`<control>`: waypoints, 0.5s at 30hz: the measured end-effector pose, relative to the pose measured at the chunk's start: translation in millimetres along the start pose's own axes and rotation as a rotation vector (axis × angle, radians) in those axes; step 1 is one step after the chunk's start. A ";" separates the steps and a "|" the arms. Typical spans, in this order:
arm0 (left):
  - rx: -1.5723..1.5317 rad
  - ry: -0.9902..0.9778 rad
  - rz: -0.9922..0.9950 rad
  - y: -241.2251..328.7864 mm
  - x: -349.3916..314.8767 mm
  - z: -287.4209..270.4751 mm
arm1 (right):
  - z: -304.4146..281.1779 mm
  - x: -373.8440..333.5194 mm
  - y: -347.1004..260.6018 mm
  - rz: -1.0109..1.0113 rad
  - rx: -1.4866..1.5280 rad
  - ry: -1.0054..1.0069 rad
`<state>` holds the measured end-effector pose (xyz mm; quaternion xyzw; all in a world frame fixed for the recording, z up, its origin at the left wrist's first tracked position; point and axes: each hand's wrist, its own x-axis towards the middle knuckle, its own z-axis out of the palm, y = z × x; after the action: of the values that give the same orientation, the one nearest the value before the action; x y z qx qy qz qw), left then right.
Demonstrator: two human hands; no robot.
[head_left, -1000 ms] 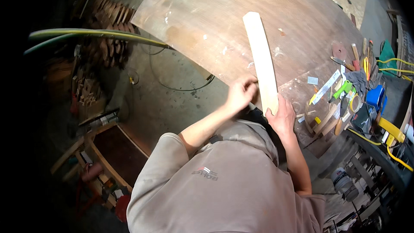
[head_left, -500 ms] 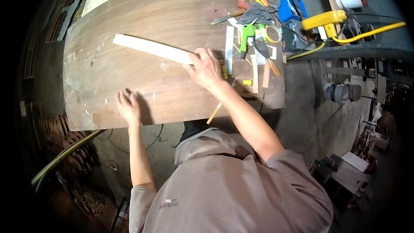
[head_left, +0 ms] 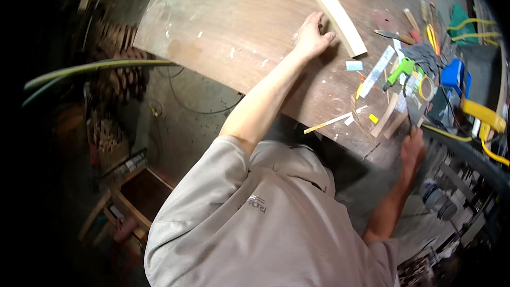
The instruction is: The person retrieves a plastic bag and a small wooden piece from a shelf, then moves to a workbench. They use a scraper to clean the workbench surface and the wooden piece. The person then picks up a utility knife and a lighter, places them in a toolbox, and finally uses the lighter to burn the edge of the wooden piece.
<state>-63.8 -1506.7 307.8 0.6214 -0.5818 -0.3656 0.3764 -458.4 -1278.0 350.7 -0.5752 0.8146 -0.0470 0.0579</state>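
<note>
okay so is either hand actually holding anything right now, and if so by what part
Neither hand clearly grips anything. The left hand presses against the long edge of the pale wood strip, near its end. The right hand is at the workbench edge; any grip cannot be told.

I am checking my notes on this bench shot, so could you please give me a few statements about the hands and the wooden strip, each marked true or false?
1. The left hand rests on the table beside the pale wooden strip. True.
2. The right hand lies flat in the middle of the table. False: it is at the table's near edge, by the clutter of tools.
3. The wooden strip stands upright. False: it lies flat on the table.
4. A roll of tape lies among the tools. True.
</note>
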 end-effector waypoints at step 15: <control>-0.714 0.487 -0.798 -123.3 -186.4 -149.8 | 16.6 -53.0 -228.9 -0.895 -0.146 -0.562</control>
<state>114.6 -1309.4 268.0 0.6932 -0.0407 -0.4990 0.5185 -225.0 -1304.6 369.2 -0.8595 0.4438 0.1455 0.2078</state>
